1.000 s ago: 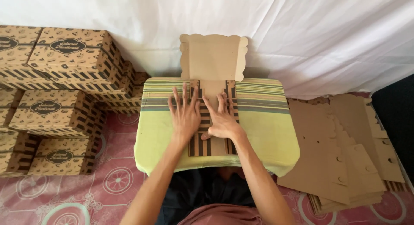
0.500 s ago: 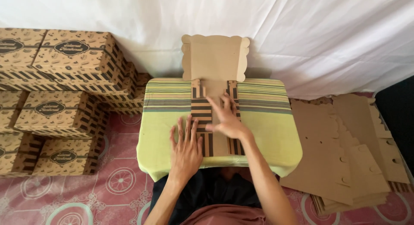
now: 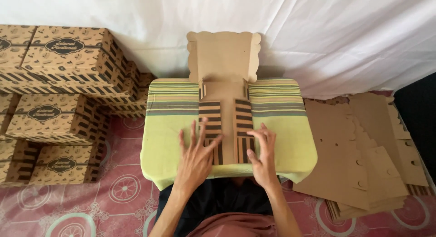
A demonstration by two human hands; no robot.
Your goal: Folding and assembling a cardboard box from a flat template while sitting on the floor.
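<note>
A flat carton blank [image 3: 225, 114] lies along the middle of a small table [image 3: 277, 141] draped in a yellow-green striped cloth. Its plain scalloped lid end sticks out past the table's far edge toward the white sheet [image 3: 318, 32]; its near end reaches the table's front edge.

Both long side flaps, printed with dark stripes, are folded in over the blank's middle. The left hand [image 3: 197, 157] lies flat with fingers spread on the left flap at the table's near edge. The right hand [image 3: 262, 153] presses flat on the right flap beside it. Neither hand grips anything; both are open and pushing down.

The step in hand looks like creasing the side flaps, with the hands working the near end of the folds. By my judgement, a further move would call for even pressure along each fold line so the creases run straight, and for keeping the blank from sliding on the cloth.

Left of the table stand stacks of finished boxes [image 3: 68, 55], brown with the same stripes. Right of the table, on the patterned floor, lies a pile of unfolded blanks [image 3: 363, 160].
</note>
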